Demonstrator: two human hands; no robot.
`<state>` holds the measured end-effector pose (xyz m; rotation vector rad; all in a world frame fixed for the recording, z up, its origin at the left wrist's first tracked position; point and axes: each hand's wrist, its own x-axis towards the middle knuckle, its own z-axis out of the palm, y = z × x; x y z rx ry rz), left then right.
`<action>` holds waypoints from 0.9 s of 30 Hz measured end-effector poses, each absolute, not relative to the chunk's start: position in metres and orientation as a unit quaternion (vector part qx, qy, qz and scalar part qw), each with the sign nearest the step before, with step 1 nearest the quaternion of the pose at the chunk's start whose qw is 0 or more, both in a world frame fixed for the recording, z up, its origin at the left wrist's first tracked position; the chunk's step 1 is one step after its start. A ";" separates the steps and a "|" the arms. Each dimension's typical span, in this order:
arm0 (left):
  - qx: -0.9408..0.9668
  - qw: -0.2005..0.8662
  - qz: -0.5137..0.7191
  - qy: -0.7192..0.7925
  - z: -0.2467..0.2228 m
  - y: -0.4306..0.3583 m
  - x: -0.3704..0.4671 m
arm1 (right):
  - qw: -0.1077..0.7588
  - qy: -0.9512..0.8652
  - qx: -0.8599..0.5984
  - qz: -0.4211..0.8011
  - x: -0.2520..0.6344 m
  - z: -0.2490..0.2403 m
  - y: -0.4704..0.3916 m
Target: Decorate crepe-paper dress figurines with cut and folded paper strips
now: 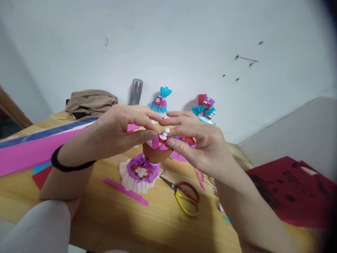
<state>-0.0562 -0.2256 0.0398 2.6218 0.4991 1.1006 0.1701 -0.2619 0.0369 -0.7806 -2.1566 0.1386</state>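
A crepe-paper figure (158,156) stands upright on the table, with a brown cup-shaped top and a gathered purple and white skirt (140,174) bearing a flower. Pink paper (155,143) lies inside the brown rim, around a small red piece topped with white balls (165,134). My left hand (131,126) has its thumb at the pink paper on the left of the rim, fingers curled over. On the other side, my right hand (191,135) closes its thumb and fingers about the top, beside the white balls. Its exact contact is partly hidden.
Scissors (181,196) with red and yellow handles and a pink paper strip (126,192) lie in front. Behind stand a flask (136,92) and more paper figures (159,102). Pink paper sheets (39,151) and folded brown cloth (92,100) are left; a red bag (292,193) is right.
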 end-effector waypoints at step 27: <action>0.914 0.142 0.343 0.161 0.038 -0.226 -0.061 | 0.378 -0.869 -0.312 0.067 0.173 0.041 -0.270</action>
